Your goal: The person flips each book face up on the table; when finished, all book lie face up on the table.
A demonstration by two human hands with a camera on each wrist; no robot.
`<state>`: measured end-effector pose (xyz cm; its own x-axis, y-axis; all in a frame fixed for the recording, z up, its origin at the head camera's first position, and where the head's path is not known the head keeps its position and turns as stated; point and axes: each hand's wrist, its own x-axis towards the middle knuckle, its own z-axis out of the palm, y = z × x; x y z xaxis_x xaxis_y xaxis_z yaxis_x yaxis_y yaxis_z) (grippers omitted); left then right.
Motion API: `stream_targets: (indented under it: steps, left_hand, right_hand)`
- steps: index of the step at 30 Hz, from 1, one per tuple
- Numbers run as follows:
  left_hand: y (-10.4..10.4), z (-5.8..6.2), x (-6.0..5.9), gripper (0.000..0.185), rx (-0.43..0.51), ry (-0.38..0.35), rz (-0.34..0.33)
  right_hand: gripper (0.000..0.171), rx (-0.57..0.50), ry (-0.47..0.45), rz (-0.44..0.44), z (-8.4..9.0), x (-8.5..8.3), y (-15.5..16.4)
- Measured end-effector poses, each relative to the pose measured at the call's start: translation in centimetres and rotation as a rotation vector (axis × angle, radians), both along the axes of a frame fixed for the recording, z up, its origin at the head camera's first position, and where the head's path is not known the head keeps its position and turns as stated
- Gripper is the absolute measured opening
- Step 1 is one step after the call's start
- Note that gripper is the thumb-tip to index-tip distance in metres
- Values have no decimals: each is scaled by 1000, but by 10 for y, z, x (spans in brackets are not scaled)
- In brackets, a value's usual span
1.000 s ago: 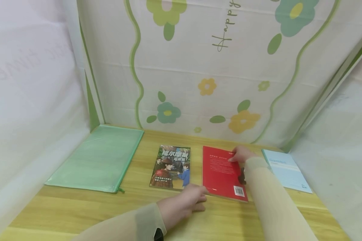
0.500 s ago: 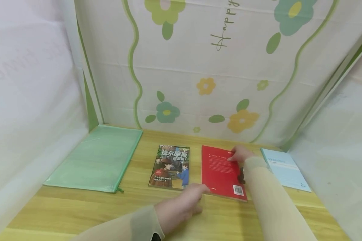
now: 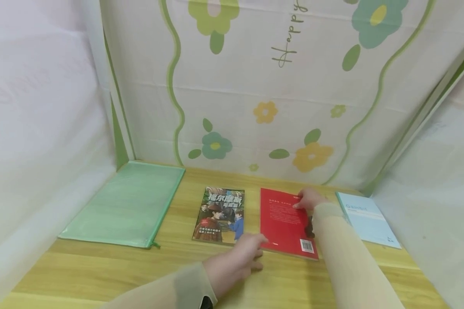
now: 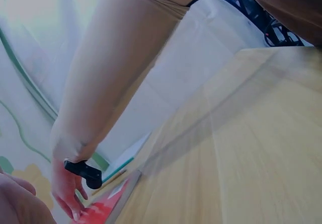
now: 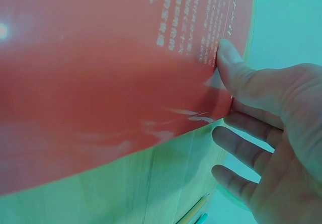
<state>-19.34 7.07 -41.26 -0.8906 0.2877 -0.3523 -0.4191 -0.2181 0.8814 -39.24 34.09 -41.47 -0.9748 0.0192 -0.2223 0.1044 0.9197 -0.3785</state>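
A red book (image 3: 284, 219) lies with its barcode side up on the wooden table. My right hand (image 3: 312, 199) pinches its right edge near the far corner. In the right wrist view the right hand (image 5: 274, 108) has its thumb on the cover and its fingertips at the edge. My left hand (image 3: 236, 262) reaches to the book's near left corner, index fingertip right at the corner and the other fingers loosely bent. Just beyond the left hand lies an illustrated comic-style book (image 3: 219, 214).
A green zip pouch (image 3: 125, 206) lies flat at the left. At the right is a light blue notebook (image 3: 367, 219), partly behind the right sleeve. White flowered cloth (image 3: 232, 77) hangs behind and on both sides of the wooden table (image 3: 100, 270).
Both hands stay at the red book and the books keep their places. Only slight shifts of the left fingers and of the head view show.
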Motion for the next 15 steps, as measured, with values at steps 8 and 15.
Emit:
stream_targets:
  steps: [8, 15]
  left_hand:
    - [8, -8, 2, 66, 22, 21, 39]
    - [15, -11, 0, 60, -22, 35, 86]
  right_hand:
    - [49, 3, -17, -13, 0, 0, -2]
    - [51, -19, -26, -42, -2, -1, 1]
